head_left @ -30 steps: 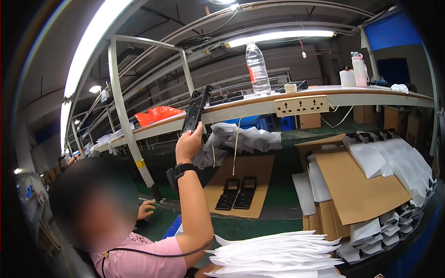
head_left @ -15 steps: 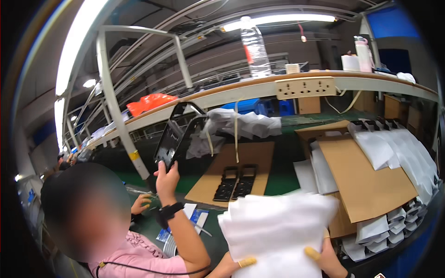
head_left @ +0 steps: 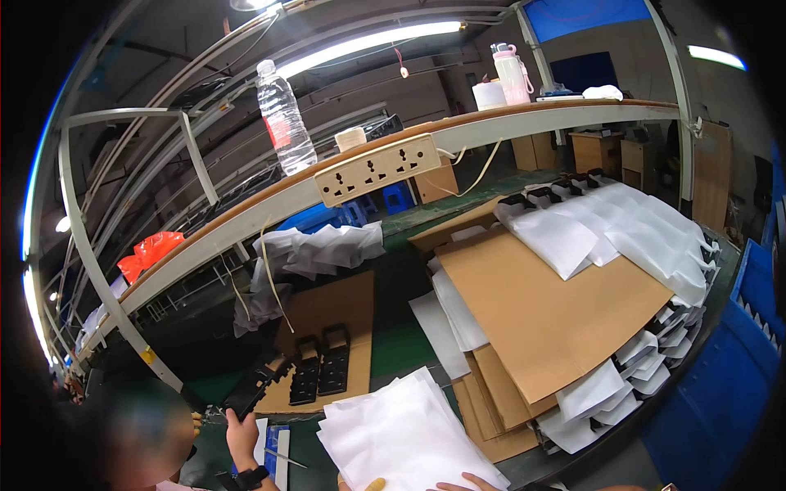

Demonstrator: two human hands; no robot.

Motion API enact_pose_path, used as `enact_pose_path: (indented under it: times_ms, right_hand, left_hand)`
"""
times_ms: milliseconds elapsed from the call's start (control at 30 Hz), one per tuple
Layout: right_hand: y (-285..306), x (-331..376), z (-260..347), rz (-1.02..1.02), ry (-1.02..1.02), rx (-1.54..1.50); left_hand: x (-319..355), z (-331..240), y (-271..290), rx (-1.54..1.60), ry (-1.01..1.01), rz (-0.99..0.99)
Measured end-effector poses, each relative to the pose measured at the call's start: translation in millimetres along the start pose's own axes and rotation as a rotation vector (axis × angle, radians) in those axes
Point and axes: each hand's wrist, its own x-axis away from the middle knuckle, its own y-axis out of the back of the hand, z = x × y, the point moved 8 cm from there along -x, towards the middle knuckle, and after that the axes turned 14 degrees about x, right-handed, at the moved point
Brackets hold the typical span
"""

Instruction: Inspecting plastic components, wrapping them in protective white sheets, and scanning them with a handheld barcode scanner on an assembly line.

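A stack of white foam sheets (head_left: 401, 434) lies on the green bench just in front of me. Only fingertips of my left hand (head_left: 364, 484) and my right hand (head_left: 465, 483) show at the lower edge, laid over the stack's near edge and gripping it. To the left, a co-worker's hand (head_left: 241, 432) with a black wristband holds a long black plastic part (head_left: 255, 386) low over the bench. Two more black parts (head_left: 321, 372) lie side by side on a brown cardboard sheet (head_left: 344, 307).
A big cardboard sheet (head_left: 557, 307) covers layered piles of white foam bags (head_left: 630, 229) on the right. The shelf (head_left: 491, 127) above carries a power strip (head_left: 378, 168), a water bottle (head_left: 283, 114) and a pink bottle (head_left: 512, 69). A blue crate (head_left: 757, 319) stands far right.
The foam stack I held up has come down flat onto the bench. The co-worker's raised hand has dropped with the black part to bench height. My view has swung right.
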Motion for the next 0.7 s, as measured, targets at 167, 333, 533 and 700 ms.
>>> enact_pose_path:
  times_ms: [167, 333, 533, 700]
  right_hand:
    - [-1, 5, 1, 0.002, 0.111, -0.08]
    - [3, -12, -9, 0.072, 0.095, -0.1]
    - [-17, -27, -28, 0.237, 0.035, 0.078]
    - [-31, -40, -29, 0.275, 0.084, 0.085]
  left_hand:
    - [5, -7, -2, 0.064, 0.031, -0.063]
    - [-21, 16, 33, 0.095, 0.158, -0.113]
    - [-20, -6, 11, 0.064, 0.137, -0.122]
    - [-7, 0, 23, -0.031, 0.14, -0.189]
